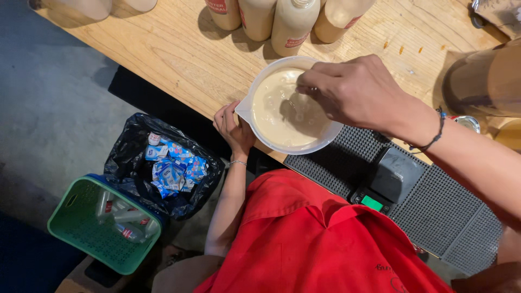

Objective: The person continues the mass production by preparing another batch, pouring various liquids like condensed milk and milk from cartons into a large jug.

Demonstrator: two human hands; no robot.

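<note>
Beyond the right hand [355, 92] stand four bottles [293, 24] of beige liquid on the wooden surface [179, 59], while a small scale [388, 182] on a black ribbed mat [445, 211] lies just nearer the person's body (a bin bag [127, 157] of wrappers and a green basket [81, 228] sit on the floor below). The white jug [260, 127] of creamy liquid sits at the surface's edge directly under the right hand's grip, whose fingertips are pinched together over the liquid on something too small to make out. The left hand [232, 127] curls its grip around the jug's near side, touching it by the spout.

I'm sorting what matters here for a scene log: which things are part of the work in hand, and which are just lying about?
In use:
- white jug of beige liquid
- left hand gripping the jug
- right hand over the liquid

Lying about:
- filled bottles
- scale
- rubber mat
- bin bag
- green basket
</note>
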